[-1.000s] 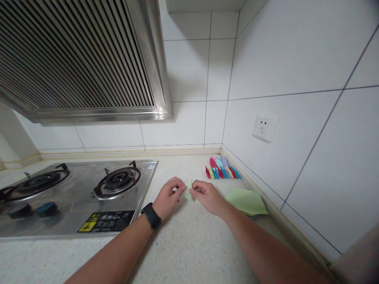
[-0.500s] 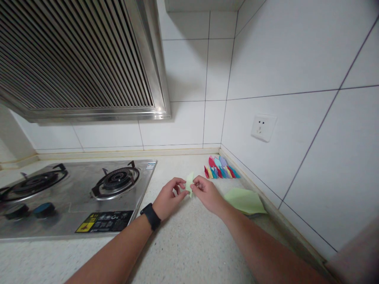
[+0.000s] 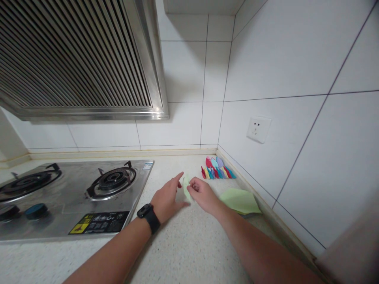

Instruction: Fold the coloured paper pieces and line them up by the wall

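Observation:
A small strip of pale green paper (image 3: 186, 187) is pinched by its right side in my right hand (image 3: 202, 194), just above the counter. My left hand (image 3: 166, 199), with a black watch on its wrist, is spread on the other side of the strip. Its thumb and forefinger stand apart, and it does not grip the paper. Behind my right hand lies a cluster of small folded paper pieces (image 3: 218, 169) in red, blue, yellow and purple. Partly under my right forearm rests a stack of light green paper sheets (image 3: 240, 200).
A steel gas stove (image 3: 97, 207) with two burners takes up the left of the speckled counter (image 3: 189, 246). Over it hangs a range hood (image 3: 89, 59). White tiled walls meet in a corner at the back, and a wall socket (image 3: 258, 129) sits on the right.
My left hand has let go of the green strip, its fingers spreading apart. My right hand keeps its pinch on the paper. The view has shifted slightly to the right.

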Tool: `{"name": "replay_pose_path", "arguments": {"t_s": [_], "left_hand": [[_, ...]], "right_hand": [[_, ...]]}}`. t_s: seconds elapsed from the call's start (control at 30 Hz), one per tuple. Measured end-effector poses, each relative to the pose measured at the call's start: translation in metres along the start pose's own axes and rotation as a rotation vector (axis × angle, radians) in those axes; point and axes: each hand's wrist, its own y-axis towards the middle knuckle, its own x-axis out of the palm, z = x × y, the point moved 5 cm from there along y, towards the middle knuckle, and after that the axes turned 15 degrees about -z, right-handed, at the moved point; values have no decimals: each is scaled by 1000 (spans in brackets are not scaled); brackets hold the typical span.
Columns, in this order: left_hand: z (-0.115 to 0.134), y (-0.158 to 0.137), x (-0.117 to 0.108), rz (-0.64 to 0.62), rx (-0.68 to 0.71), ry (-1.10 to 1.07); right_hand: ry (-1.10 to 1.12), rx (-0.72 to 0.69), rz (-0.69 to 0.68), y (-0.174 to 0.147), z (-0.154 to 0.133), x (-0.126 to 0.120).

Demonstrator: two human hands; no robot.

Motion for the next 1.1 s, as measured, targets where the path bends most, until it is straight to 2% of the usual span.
{"name": "replay_pose_path", "arguments": {"t_s": [0.1, 0.33, 0.93, 1.1], "left_hand": [[3, 1, -1, 17, 26, 50], [2, 5, 6, -30, 87, 20], [-4, 7, 0, 6, 107, -45], [-11, 8, 1, 55, 80, -45]], "right_hand": [[-81, 27, 5, 0, 4, -2], [-208, 76, -9, -1, 6, -3], [-205, 90, -58, -5, 0, 2], [-292, 98, -104, -9, -2, 3]]}}
